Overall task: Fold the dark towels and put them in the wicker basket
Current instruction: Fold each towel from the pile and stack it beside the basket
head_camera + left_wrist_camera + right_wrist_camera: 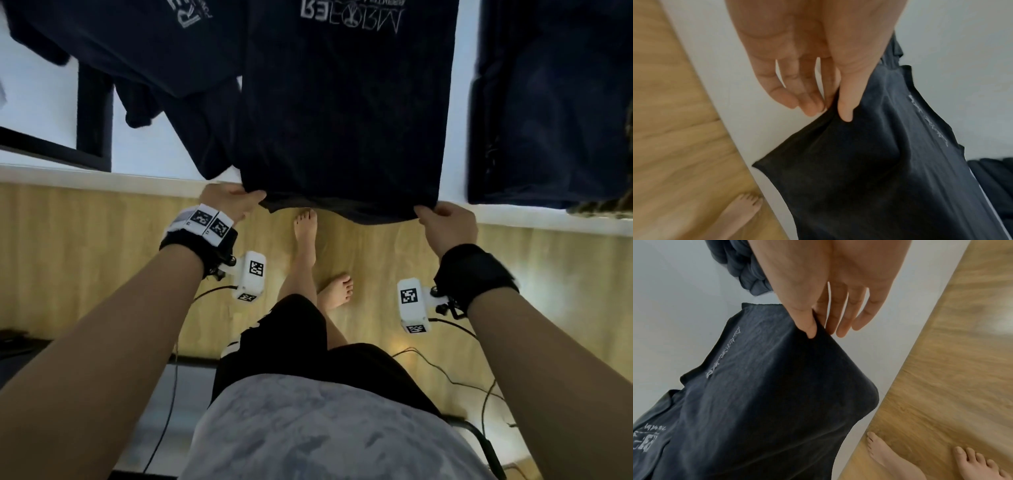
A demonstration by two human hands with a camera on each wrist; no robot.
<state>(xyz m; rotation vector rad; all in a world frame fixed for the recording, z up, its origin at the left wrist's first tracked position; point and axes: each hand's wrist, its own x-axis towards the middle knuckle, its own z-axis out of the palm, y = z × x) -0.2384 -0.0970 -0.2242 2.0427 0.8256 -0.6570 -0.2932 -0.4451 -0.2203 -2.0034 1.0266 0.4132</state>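
Note:
A dark towel (346,113) with a pale printed logo lies spread on the white table (147,150), its near edge hanging over the table's front. My left hand (236,198) pinches the near left corner between thumb and fingers, and the left wrist view shows that hand (836,107) nipping the towel (875,162). My right hand (442,216) pinches the near right corner; the right wrist view shows the thumb of that hand (816,327) over the towel's (766,386) edge. A bit of the wicker basket (603,209) peeks in at the right edge.
A second logo towel (130,44) lies crumpled at the back left, partly under the held one. Another dark cloth (551,102) lies at the right. A dark frame (92,113) sits on the table's left. Bare feet (305,229) and cables (445,370) are on the wooden floor.

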